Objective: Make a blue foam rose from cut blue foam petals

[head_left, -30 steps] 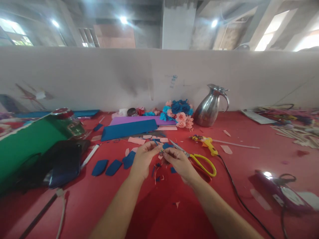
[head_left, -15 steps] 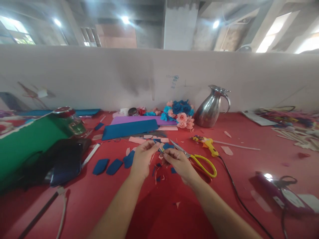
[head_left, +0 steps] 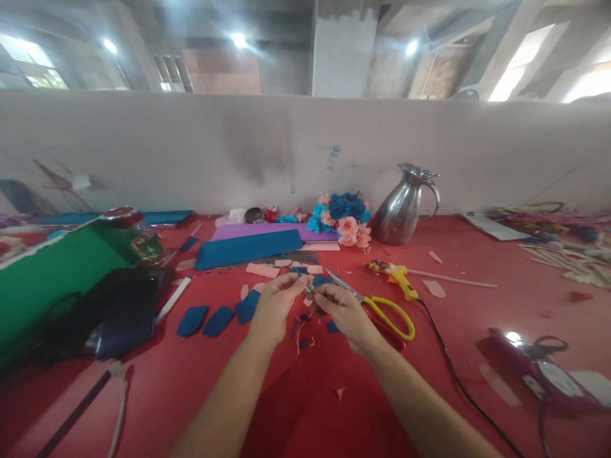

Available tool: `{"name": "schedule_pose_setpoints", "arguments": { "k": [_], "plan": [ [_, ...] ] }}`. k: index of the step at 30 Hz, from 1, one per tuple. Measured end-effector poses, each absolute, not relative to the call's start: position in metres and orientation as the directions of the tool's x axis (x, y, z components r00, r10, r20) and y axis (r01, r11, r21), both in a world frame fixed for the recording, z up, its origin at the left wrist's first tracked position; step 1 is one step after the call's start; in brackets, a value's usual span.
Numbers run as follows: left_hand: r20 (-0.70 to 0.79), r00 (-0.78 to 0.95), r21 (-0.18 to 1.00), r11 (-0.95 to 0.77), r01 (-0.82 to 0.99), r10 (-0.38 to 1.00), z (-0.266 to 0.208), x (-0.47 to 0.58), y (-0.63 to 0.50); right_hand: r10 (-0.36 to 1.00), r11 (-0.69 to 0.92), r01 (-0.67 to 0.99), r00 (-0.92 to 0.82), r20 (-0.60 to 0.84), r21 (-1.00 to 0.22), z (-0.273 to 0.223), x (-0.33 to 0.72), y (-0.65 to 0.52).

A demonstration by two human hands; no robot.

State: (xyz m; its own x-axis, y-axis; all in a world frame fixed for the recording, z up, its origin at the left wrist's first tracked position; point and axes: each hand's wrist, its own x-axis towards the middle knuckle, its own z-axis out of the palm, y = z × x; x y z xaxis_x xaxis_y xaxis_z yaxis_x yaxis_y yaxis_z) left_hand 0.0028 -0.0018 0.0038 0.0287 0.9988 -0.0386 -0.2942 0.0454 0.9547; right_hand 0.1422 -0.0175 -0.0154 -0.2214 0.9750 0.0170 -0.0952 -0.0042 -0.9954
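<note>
Both hands meet at the middle of the red table, fingertips almost touching. Between them is a small blue and yellowish piece, too small to name and partly hidden by the fingers. My left hand is closed in a pinch at its left side. My right hand pinches from the right. Just beyond the right hand lie open scissors with yellow handles, their blades pointing up and left. Blue cut paper pieces lie left of my left hand, and small scraps are scattered beneath both hands.
A yellow glue gun with a black cord lies right of the scissors. Behind stand paper flowers and a steel jug. Blue sheet lies at the back. A glass jar and dark pouch are left; a purple device is right.
The fingertips have shifted slightly around the small piece, and its angle looks a little different. Both hands stay in nearly the same place; the things on the table have not moved.
</note>
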Motion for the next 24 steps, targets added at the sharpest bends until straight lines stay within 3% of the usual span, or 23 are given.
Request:
{"name": "schedule_pose_setpoints", "arguments": {
  "k": [10,18,24],
  "plan": [
    [-0.03,0.065,0.976,0.043,-0.214,0.997,0.0046,0.0091,-0.0061,0.982,-0.02,-0.152,-0.189,0.009,-0.988,-0.0145,0.1429,-0.0164],
    [-0.058,0.034,0.911,0.067,-0.407,0.998,0.0019,0.0059,-0.0018,0.98,-0.032,-0.15,-0.198,-0.002,-0.988,-0.0158,0.1418,-0.0165],
    [-0.12,0.032,0.894,0.122,-0.43,0.992,0.0063,0.0047,-0.0021,0.982,-0.012,-0.117,-0.191,0.01,-0.993,-0.0183,0.1431,-0.0154]
  ]
}}
